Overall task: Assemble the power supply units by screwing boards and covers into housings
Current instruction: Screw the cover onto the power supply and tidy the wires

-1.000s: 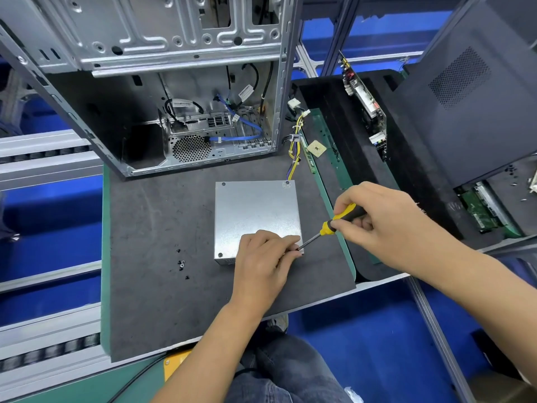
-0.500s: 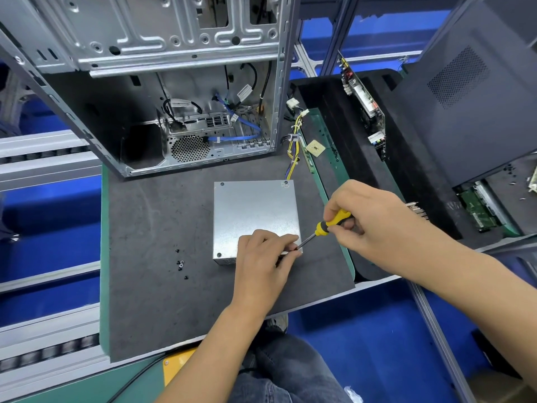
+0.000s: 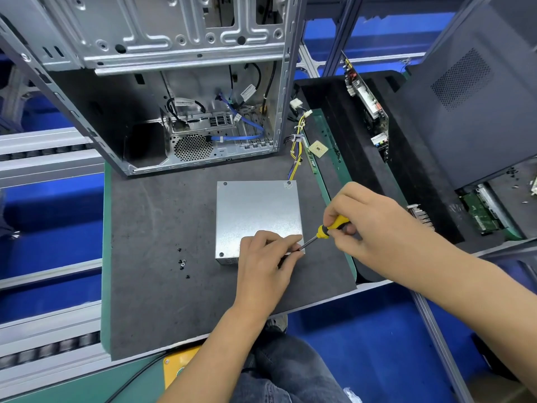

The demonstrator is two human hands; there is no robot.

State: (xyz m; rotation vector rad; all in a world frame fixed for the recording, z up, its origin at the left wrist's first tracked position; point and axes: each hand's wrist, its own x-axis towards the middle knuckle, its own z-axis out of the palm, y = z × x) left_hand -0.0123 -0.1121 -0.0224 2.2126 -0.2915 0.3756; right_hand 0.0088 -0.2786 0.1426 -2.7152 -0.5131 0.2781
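Note:
A silver power supply unit (image 3: 255, 210) lies flat on the dark grey mat (image 3: 162, 257), its yellow and black wire bundle (image 3: 297, 146) running from its far right corner. My left hand (image 3: 266, 260) rests on the unit's near right corner, fingertips pinching the tip of the screwdriver's shaft there. My right hand (image 3: 369, 225) grips the yellow-handled screwdriver (image 3: 325, 231), which slants down left to that corner. Screws show in the cover's far left and near left corners. The near right screw is hidden under my fingers.
An open metal computer case (image 3: 180, 82) stands behind the unit. Several small black screws (image 3: 182, 261) lie loose on the mat to the left. A black foam tray (image 3: 406, 184) with circuit boards and a dark side panel (image 3: 479, 97) sits on the right. Conveyor rails run along the left.
My right hand with the screwdriver has shifted slightly left and turned on the handle. My left hand stays on the unit's corner.

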